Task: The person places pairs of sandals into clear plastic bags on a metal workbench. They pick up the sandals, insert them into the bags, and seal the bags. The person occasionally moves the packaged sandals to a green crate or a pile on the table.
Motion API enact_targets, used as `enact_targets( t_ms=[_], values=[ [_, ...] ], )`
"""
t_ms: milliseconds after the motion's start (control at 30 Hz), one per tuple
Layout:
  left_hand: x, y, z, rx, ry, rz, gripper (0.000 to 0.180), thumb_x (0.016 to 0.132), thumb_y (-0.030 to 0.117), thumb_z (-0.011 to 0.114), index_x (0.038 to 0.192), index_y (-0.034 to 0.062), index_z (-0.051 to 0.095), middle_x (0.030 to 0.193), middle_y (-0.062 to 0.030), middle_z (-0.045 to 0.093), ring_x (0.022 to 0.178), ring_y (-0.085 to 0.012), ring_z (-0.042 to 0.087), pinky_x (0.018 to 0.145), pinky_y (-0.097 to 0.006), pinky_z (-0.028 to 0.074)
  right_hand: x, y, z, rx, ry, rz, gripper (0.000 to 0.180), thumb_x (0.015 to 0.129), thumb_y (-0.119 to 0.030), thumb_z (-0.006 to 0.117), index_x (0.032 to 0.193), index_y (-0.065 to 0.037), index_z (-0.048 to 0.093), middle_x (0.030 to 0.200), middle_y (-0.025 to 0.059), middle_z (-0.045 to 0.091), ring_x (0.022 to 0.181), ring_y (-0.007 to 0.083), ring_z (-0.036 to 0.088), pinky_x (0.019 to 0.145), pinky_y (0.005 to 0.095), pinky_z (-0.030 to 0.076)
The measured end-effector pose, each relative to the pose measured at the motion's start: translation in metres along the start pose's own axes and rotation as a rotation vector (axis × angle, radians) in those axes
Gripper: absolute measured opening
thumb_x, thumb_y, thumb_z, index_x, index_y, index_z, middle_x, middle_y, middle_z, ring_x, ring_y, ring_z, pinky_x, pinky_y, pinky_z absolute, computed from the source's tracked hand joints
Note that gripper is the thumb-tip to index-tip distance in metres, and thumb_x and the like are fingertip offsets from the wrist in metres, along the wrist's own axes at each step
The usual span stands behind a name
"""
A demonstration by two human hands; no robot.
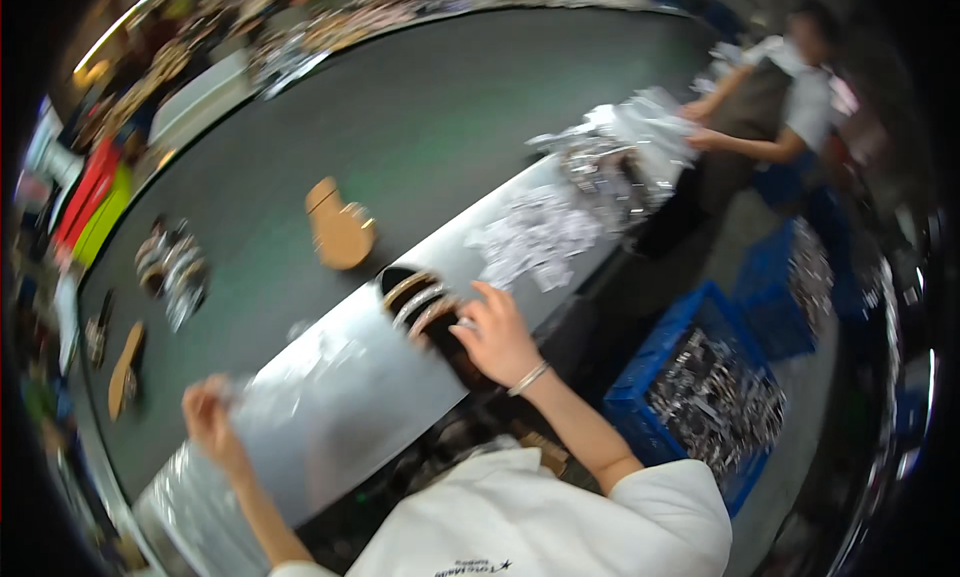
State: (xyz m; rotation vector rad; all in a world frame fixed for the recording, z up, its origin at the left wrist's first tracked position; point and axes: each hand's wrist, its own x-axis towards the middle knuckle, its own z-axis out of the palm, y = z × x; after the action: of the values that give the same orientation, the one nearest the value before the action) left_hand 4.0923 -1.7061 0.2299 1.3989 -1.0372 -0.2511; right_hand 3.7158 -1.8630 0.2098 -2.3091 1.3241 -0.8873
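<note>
head view. your right hand: fingers curled on a dark sandal with pale straps, lying on the steel ledge beside the dark belt. your left hand: pinching a clear plastic bag, well apart to the left. step, likely: bagging the sandal; next calls for opening the bag. tan sandal on belt.

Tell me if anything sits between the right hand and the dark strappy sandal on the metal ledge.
Nothing visible does. The right hand already touches the dark sandal with pale straps on the grey metal ledge. The left hand holds clear plastic wrap farther along.
</note>
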Motion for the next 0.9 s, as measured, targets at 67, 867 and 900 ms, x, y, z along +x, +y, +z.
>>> enact_targets(
  t_ms=[67,867,900],
  values=[
    [-0.008,-0.010,-0.021,0.018,0.041,0.023,0.024,0.085,-0.007,0.038,0.104,0.0010,0.051,0.101,-0.0103,0.057,0.087,-0.0157,0.056,0.077,-0.026,0.048,0.030,-0.014,-0.007,0.113,0.163,-0.005,0.025,0.079,-0.008,0.062,0.100,0.000,0.050,0.118,0.0222,0.049,0.107,0.0378,0.050,0.091,0.0433,0.040],
    [-0.031,0.016,-0.056,0.893,0.386,-0.457,0.033,0.088,0.013,0.051,0.119,0.0024,0.054,0.120,-0.0183,0.053,0.101,-0.0290,0.054,0.087,-0.038,0.043,0.220,-0.031,0.086,-0.424,0.209,-0.835,0.012,0.070,-0.025,0.063,0.070,-0.014,0.060,0.082,0.0007,0.052,0.084,0.0167,0.051,0.072,0.0310,0.040],
    [-0.030,0.008,-0.050,1.092,0.418,-0.263,0.032,0.087,0.010,0.048,0.119,0.0037,0.053,0.124,-0.0174,0.051,0.105,-0.0287,0.052,0.090,-0.038,0.042,0.215,-0.034,0.076,-0.383,0.226,-0.811,0.012,0.068,-0.025,0.063,0.069,-0.014,0.059,0.081,0.0012,0.052,0.084,0.0170,0.051,0.072,0.0310,0.040]
  ],
)
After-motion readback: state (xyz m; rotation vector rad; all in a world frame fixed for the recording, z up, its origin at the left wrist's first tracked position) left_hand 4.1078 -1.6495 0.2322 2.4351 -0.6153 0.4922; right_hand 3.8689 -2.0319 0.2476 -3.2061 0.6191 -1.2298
